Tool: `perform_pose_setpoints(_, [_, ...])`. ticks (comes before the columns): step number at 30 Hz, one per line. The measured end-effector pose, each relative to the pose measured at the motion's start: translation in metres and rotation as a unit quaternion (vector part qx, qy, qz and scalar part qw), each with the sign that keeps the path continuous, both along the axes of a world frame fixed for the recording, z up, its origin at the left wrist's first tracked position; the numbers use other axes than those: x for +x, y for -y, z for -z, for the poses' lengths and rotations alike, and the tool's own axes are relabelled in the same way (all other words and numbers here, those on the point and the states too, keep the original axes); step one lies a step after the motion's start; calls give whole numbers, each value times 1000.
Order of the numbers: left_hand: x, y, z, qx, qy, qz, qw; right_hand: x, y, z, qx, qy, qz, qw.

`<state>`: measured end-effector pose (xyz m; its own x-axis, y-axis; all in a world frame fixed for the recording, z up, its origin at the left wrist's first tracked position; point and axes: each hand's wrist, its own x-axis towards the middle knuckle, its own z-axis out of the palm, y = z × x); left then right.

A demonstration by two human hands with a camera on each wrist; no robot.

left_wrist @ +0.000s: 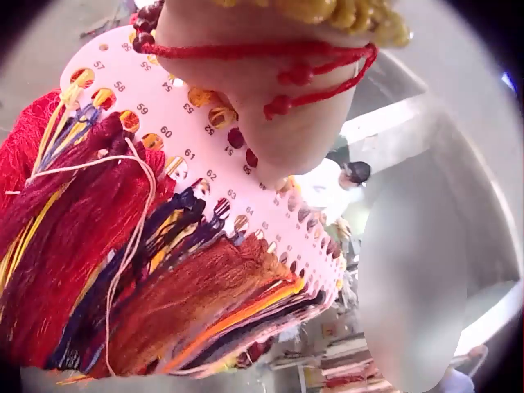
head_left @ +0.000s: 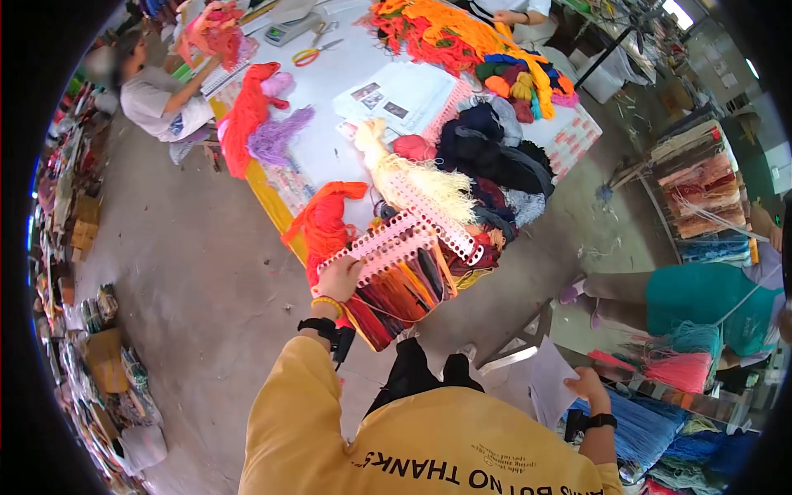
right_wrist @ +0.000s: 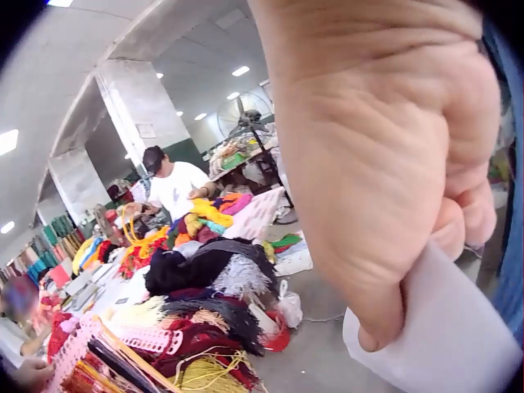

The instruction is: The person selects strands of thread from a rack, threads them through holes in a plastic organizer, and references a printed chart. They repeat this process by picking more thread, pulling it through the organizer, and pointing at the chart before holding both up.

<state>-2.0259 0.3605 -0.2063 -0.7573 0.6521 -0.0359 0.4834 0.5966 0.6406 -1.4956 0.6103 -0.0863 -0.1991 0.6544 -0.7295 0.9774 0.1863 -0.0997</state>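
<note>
My left hand point(head_left: 339, 278) grips the edge of a pink card point(head_left: 388, 245) with punched holes, at the table's near corner. In the left wrist view the card point(left_wrist: 190, 135) shows printed numbers, and bundles of red, navy and orange thread point(left_wrist: 98, 213) hang from its holes. The left hand point(left_wrist: 262, 98) lies over the card's upper side, thumb tip on it. My right hand point(head_left: 590, 388), low on the right, pinches white paper point(head_left: 551, 384). In the right wrist view the hand point(right_wrist: 385, 164) has curled fingers, with the white sheet point(right_wrist: 434, 327) between thumb and fingers.
The table point(head_left: 318, 169) bears papers point(head_left: 396, 99), scissors point(head_left: 316, 48), red yarn point(head_left: 330, 219), cream yarn point(head_left: 384, 157) and black yarn point(head_left: 483, 148). People stand or sit around it. A rack of thread point(head_left: 701, 186) and blue yarn point(head_left: 635, 425) are at the right.
</note>
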Motion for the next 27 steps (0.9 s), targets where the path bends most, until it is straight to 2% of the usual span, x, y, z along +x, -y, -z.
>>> perform_pose_setpoints(2, [-16, 1, 12, -21, 0, -19, 1000, -8, -5, -3, 20, 6, 6, 1000])
perform_pose_setpoints(3, [-28, 0, 15, -92, 46, -24, 994, -13, -9, -4, 31, 7, 7, 999])
perform_pose_setpoints(6, [-51, -4, 51, -211, -11, -31, 977, -31, -10, -9, 49, -8, 14, 999])
perform_pose_setpoints(7, [-48, -16, 40, -197, -8, -84, 977, -35, -10, -8, 49, 1, 10, 999])
perform_pose_setpoints(10, [-57, -62, 44, -102, -70, -77, 989, -40, -9, -3, 53, 10, 10, 998])
perform_pose_setpoints(13, [-68, -114, 67, 73, 16, -93, 993, -40, -4, 4, 58, -2, 18, 998])
perform_pose_setpoints(16, [-85, -157, 86, 42, 136, -144, 979, -44, 7, -4, 64, -4, 25, 998])
perform_pose_setpoints(17, [-87, -168, 93, 68, 92, -154, 981, -37, 12, 0, 67, -4, 37, 997])
perform_pose_setpoints(19, [-104, -177, 122, 147, 264, -165, 939, -28, 22, -3, 79, -5, 52, 995])
perform_pose_setpoints(20, [-104, -181, 122, 180, 347, -169, 905, -26, 30, -6, 88, -7, 55, 995])
perform_pose_setpoints(21, [-102, -183, 121, 212, 348, -174, 897, -24, 37, -7, 95, -10, 58, 994])
perform_pose_setpoints(27, [-77, -177, 39, 264, 270, -140, 915, -15, 64, -10, 61, -13, 97, 993])
